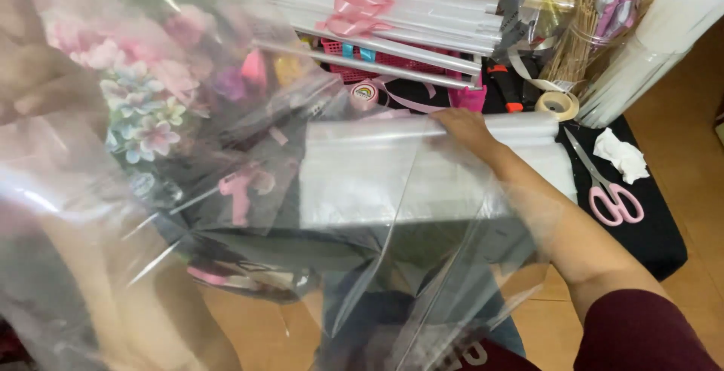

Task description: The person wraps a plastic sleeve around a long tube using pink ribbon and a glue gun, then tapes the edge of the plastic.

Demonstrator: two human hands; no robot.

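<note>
The right hand (461,125) lay flat, fingers spread, pressing on the roll of clear cellophane wrap (520,128) that sat across the black-covered desk (656,235), seemingly to pin it so the film could be drawn off without the roll running away. A big loose sheet of that transparent film (226,213) billowed up toward the camera, covering most of the view. The left hand (34,77) showed only as a blurred shape behind the plastic at the upper left, raised high as if lifting the sheet's edge; whether it was actually pinching the film I could not tell. Seen through the sheet was a bunch of pink and pale blue artificial flowers (143,114). On the desk to the right, pink-handled scissors (612,194) lay within easy reach just beside a crumpled white tissue (623,154), and a roll of beige tape (556,104) rested near the roll's far end. Further back, long clear plastic tubes (392,16) were bundled with a pink ribbon (360,5), and thin wooden sticks (581,35) stood in a clear jar.
</note>
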